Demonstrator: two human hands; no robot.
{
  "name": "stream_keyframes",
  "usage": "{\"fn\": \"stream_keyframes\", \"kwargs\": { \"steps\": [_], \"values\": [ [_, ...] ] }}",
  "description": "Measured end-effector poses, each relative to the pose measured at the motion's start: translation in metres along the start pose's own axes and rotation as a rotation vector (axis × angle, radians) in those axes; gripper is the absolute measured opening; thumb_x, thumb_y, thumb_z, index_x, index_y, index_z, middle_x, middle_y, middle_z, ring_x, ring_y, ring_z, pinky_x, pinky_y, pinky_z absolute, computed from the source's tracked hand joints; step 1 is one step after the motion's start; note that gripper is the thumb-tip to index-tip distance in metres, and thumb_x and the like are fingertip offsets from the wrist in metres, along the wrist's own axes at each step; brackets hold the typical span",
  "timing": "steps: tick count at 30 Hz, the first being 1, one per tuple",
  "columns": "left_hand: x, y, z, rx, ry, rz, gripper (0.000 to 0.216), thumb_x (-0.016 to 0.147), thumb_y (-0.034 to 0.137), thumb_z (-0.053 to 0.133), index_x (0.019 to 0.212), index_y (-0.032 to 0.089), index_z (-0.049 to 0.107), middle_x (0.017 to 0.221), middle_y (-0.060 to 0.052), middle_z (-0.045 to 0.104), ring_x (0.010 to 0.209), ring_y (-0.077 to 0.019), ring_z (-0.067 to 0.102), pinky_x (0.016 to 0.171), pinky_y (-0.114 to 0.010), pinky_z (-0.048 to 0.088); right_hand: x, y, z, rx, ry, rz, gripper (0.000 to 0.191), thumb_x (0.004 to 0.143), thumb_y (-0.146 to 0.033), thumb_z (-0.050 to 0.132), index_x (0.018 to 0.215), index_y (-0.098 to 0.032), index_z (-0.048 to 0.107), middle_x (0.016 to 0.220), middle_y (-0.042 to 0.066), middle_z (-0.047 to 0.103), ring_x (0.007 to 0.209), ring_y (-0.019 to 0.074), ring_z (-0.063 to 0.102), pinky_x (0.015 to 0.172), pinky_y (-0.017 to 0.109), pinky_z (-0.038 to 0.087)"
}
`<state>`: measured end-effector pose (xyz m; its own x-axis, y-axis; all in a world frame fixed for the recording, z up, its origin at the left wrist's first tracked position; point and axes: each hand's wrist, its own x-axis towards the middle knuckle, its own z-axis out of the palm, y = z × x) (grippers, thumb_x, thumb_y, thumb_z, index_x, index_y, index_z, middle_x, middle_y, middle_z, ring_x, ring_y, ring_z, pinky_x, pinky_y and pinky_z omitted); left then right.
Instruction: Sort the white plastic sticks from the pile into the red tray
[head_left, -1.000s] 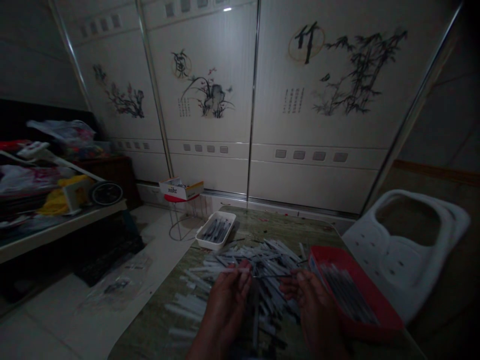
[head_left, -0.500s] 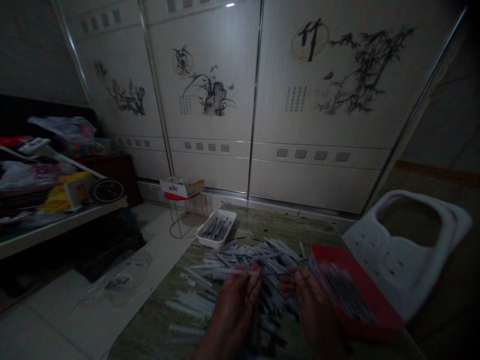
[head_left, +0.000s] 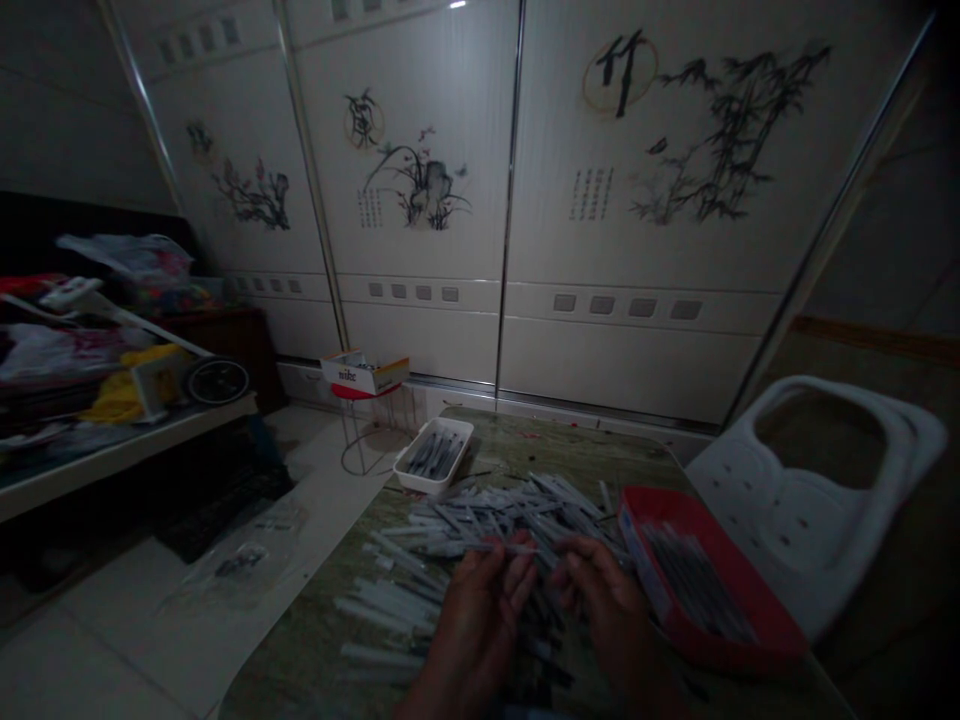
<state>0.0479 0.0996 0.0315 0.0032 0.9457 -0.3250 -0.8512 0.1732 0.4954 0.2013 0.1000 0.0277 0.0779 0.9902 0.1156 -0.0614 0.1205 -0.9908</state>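
My left hand [head_left: 480, 610] is closed on a whitish translucent pen barrel [head_left: 517, 548], held crosswise between thumb and fingers. Close by on the right, my right hand [head_left: 604, 595] is pinched at the barrel's right end, on a thin pen refill that is mostly hidden by the barrel and fingers. Both hands are over a loose pile of pale pen barrels [head_left: 480, 505] on the green marbled table [head_left: 337, 610]. Beside my right hand stands a red tray [head_left: 765, 610] holding a row of pens [head_left: 697, 580] with dark insides.
A white tray [head_left: 409, 480] with dark thin refills stands at the table's far left. Behind it, a carton [head_left: 364, 372] rests on a red stool [head_left: 352, 392]. A white plastic chair [head_left: 810, 530] is at the right. A plastic bag [head_left: 240, 560] lies on the floor.
My right hand has moved left towards my left hand. The dark refill that spanned the gap between them has gone largely into the barrel.
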Motion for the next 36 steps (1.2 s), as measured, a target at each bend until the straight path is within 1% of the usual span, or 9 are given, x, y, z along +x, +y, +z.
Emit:
{"fn": "stream_keyframes", "kwargs": {
  "steps": [4,9,13,18,23,26,29,32,36],
  "values": [
    [0.001,0.002,-0.001,-0.006,0.016,0.005,0.012,0.09,0.009,0.066,0.091,0.016,0.057,0.117,-0.016,0.074,0.111,-0.0264,0.073,0.098,-0.038,0.059,-0.002,0.002,-0.002,-0.121,0.015,-0.056,0.036,0.09,-0.051,0.063,0.105,-0.022,0.077,0.076,0.004,0.073,0.065,0.0209,0.065,0.061,0.032,0.054],
    [-0.001,0.002,0.001,-0.023,0.034,0.003,0.013,0.09,0.006,0.065,0.093,0.016,0.057,0.116,-0.018,0.074,0.108,-0.026,0.074,0.096,-0.037,0.06,-0.007,0.003,0.002,-0.201,-0.147,-0.148,0.032,0.095,-0.044,0.058,0.114,-0.028,0.078,0.081,0.004,0.074,0.075,0.0236,0.069,0.072,0.035,0.058],
    [-0.003,0.001,0.004,-0.018,0.042,-0.01,0.013,0.089,0.007,0.066,0.089,0.016,0.056,0.114,-0.018,0.074,0.106,-0.0268,0.075,0.092,-0.037,0.061,-0.008,0.004,0.004,-0.205,-0.229,-0.17,0.032,0.097,-0.041,0.056,0.118,-0.028,0.077,0.098,0.007,0.077,0.101,0.0279,0.072,0.091,0.04,0.057],
    [-0.001,-0.002,0.002,-0.032,0.011,-0.007,0.014,0.088,0.009,0.069,0.089,0.017,0.057,0.113,-0.016,0.075,0.106,-0.0261,0.075,0.095,-0.038,0.06,-0.007,0.003,0.004,-0.192,-0.214,-0.16,0.034,0.1,-0.041,0.053,0.123,-0.026,0.073,0.107,0.009,0.077,0.109,0.029,0.071,0.096,0.043,0.056],
    [0.002,-0.004,-0.003,-0.011,0.002,-0.007,0.013,0.089,0.01,0.068,0.095,0.017,0.058,0.115,-0.017,0.074,0.104,-0.0258,0.075,0.093,-0.038,0.061,-0.007,0.003,0.005,-0.205,-0.266,-0.188,0.036,0.099,-0.039,0.054,0.128,-0.026,0.072,0.13,0.011,0.072,0.123,0.0286,0.065,0.107,0.044,0.05],
    [0.002,-0.002,-0.002,0.005,0.027,-0.01,0.014,0.089,0.008,0.067,0.094,0.017,0.056,0.115,-0.018,0.074,0.106,-0.0269,0.075,0.092,-0.037,0.061,-0.005,0.001,0.002,-0.246,-0.246,-0.162,0.035,0.098,-0.037,0.054,0.124,-0.023,0.073,0.12,0.011,0.075,0.111,0.0278,0.07,0.098,0.041,0.053],
    [0.0,0.005,0.002,0.017,0.065,-0.001,0.014,0.089,0.005,0.064,0.092,0.017,0.055,0.112,-0.017,0.075,0.105,-0.027,0.076,0.091,-0.037,0.062,-0.001,-0.003,-0.004,-0.367,-0.205,-0.133,0.027,0.096,-0.036,0.054,0.105,-0.021,0.074,0.097,0.008,0.077,0.09,0.0243,0.07,0.08,0.035,0.054],
    [0.0,0.014,0.004,0.032,0.114,0.021,0.014,0.091,0.003,0.06,0.09,0.016,0.055,0.109,-0.017,0.076,0.102,-0.026,0.077,0.088,-0.036,0.063,0.004,-0.008,-0.015,-0.534,-0.278,-0.098,0.019,0.094,-0.031,0.053,0.09,-0.02,0.068,0.081,0.002,0.071,0.077,0.0193,0.066,0.069,0.028,0.048],
    [0.002,0.025,0.001,0.057,0.134,0.056,0.013,0.092,0.002,0.057,0.089,0.015,0.056,0.108,-0.018,0.076,0.101,-0.0255,0.077,0.087,-0.035,0.064,0.006,-0.011,-0.029,-0.799,-0.419,-0.055,0.01,0.085,-0.019,0.054,0.086,-0.02,0.064,0.075,-0.002,0.067,0.071,0.0154,0.062,0.062,0.024,0.039]
  ]
}}
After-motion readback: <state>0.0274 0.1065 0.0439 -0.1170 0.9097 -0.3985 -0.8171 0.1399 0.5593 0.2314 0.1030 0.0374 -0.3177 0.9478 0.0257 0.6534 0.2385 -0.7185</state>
